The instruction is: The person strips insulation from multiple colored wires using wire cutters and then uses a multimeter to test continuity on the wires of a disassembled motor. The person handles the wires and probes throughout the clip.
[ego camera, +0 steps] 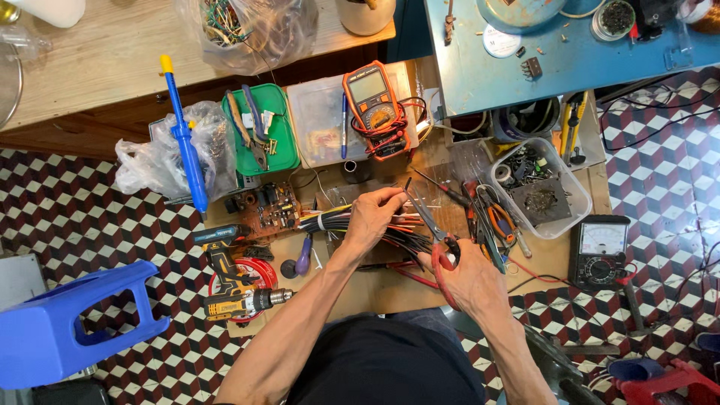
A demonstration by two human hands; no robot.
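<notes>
Wire bundle (pixel 352 222) at frame centre, circuit board (pixel 268 204) touching its left end, cordless drill (pixel 232 289) below that. Left hand (pixel 371 217) on the bundle; right hand (pixel 465 277) lower right of it, holding scissors (pixel 435 229). Digital multimeter (pixel 373 105) above centre, analog meter (pixel 600 251) far right.

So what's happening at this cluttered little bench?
A person sits over a low workbench. Their left hand grips a bundle of coloured wires coming off a brown circuit board. Their right hand holds red-handled scissors, blades pointing up at the wire ends by the left fingers. An orange multimeter, pliers and a yellow drill lie around them.
</notes>
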